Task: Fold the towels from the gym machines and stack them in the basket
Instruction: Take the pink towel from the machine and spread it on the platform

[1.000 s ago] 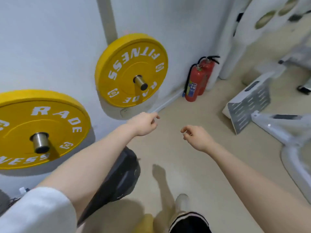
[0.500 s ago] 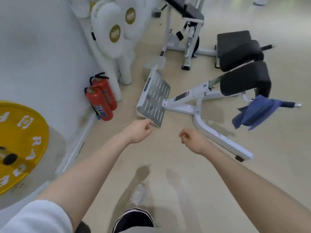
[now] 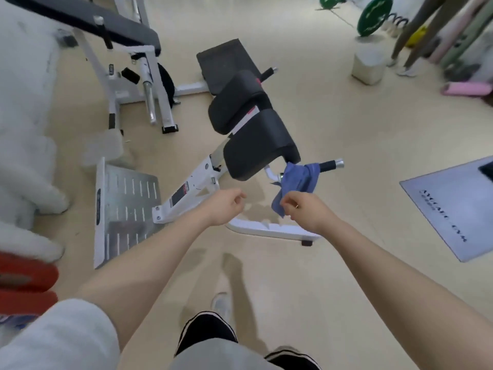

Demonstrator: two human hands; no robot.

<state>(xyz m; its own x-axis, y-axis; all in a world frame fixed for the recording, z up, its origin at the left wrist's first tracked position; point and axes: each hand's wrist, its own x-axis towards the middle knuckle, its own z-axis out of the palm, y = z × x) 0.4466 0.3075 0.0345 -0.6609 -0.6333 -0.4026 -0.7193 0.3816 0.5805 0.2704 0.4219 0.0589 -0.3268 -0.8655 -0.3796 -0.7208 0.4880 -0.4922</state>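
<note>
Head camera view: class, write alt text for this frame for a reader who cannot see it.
A person's two bare arms reach toward a blue towel draped over the handle of a white exercise bench with black pads. The right hand is close to the towel's hanging corner; the left hand is loosely curled and holds nothing.

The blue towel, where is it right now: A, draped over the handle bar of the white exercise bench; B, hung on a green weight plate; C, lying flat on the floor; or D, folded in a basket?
A: the blue towel hangs over the black-gripped handle bar of the white bench, beside the black pad.
</note>
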